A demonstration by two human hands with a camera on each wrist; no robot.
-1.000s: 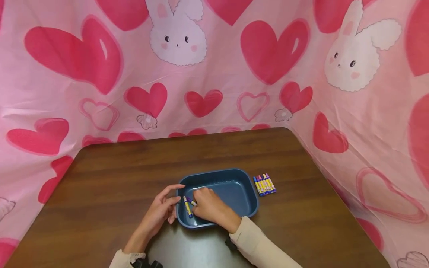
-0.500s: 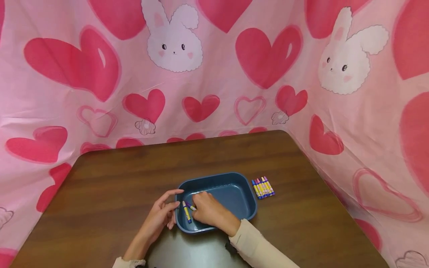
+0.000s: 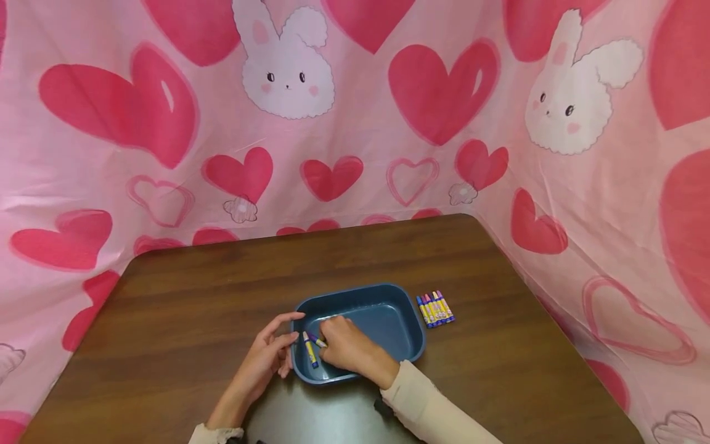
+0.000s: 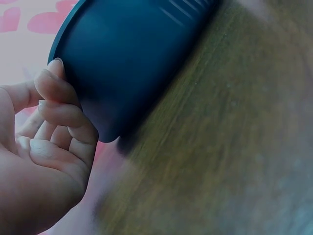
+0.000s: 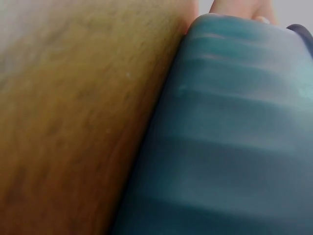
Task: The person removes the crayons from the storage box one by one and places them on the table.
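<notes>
A dark blue tray (image 3: 385,327) with raised walls stands on the table. My left hand (image 3: 265,353) holds its left rim, with fingertips over the edge; in the left wrist view, the other fingers curl against the outer wall (image 4: 117,58). Inside the tray, my right hand (image 3: 350,346) pinches a crayon with a purple end (image 3: 317,340), mostly hidden by the fingers. Beside it, along the left side of the tray, lies a yellow-wrapped crayon (image 3: 310,350) with a pale tip. The right wrist view shows mainly the tray's outer wall (image 5: 230,147).
Just right of the tray, several yellow-wrapped crayons (image 3: 435,309) lie side by side in a row. The brown wooden table (image 3: 211,290) reaches back to a pink curtain (image 3: 355,135) with hearts and rabbits, which also hangs along both sides.
The head view has tilted up slightly, so everything sits a little lower. Both hands stay in nearly the same place, and the crayons in the tray have barely shifted.
</notes>
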